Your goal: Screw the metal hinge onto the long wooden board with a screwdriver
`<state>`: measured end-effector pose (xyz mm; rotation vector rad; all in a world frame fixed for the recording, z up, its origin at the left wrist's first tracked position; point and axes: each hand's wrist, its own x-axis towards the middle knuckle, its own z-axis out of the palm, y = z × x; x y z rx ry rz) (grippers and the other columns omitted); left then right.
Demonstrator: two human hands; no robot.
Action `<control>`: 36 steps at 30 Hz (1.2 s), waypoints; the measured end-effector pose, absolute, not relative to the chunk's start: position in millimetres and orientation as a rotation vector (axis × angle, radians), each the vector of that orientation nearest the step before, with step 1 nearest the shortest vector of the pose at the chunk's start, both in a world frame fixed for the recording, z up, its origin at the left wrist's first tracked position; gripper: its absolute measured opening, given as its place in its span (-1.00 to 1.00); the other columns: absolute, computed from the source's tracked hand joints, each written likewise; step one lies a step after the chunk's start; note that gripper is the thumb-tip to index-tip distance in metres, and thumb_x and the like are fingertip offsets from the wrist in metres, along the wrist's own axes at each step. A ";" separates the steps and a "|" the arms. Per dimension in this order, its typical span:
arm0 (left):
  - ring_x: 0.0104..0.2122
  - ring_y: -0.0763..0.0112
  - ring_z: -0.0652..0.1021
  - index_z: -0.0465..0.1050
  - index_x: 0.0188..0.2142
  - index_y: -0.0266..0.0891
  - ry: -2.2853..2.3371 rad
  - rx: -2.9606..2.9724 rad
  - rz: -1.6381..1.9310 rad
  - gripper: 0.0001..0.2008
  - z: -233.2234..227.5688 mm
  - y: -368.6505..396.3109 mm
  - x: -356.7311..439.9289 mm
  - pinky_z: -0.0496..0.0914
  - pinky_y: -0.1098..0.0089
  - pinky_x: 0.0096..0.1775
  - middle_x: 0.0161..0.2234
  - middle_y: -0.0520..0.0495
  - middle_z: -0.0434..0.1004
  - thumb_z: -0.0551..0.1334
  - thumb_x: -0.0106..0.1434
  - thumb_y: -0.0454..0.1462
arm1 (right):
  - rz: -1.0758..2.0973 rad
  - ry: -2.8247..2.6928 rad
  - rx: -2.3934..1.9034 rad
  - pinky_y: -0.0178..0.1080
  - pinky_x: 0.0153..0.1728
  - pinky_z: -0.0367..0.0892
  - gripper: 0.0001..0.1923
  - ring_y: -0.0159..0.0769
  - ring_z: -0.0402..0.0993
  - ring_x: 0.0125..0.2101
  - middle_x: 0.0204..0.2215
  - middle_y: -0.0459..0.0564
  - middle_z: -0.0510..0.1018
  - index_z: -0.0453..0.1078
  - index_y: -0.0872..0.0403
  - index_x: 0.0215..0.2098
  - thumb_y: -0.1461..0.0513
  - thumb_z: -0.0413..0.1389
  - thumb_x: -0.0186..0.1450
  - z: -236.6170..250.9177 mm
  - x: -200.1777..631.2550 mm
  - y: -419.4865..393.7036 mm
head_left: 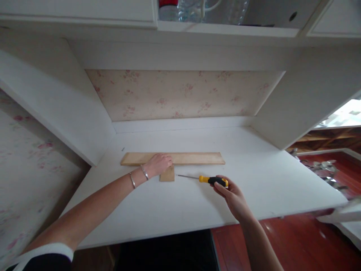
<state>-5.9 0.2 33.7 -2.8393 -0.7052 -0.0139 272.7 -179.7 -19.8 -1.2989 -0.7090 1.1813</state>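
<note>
Left hand (159, 164) flat on long pale wood plank (194, 158) w/ small block (167, 176); right hand (232, 195) grips yellow-black screwdriver (204, 179), smooth white counter (267, 180).

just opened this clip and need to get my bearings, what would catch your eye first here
A long wooden plank lies across the middle of the white desk, with the left hand pressed on it above a small wooden block at its near edge. Just right of the block, the right hand holds a yellow-and-black screwdriver, its tip pointing at the block. Behind is a floral wallpaper panel.
</note>
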 end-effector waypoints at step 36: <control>-0.30 0.25 0.54 0.47 -0.28 -0.26 -1.574 -2.673 -0.210 -0.61 21.4 -26.2 15.3 0.37 0.32 -0.29 -0.24 -0.18 0.51 -0.09 0.36 -0.17 | 1.238 -0.567 -1.236 -0.26 -0.13 0.37 -0.54 -0.29 0.51 -0.26 -0.26 -0.08 0.53 0.38 0.02 -0.13 0.09 0.31 0.03 -38.4 235.2 -180.5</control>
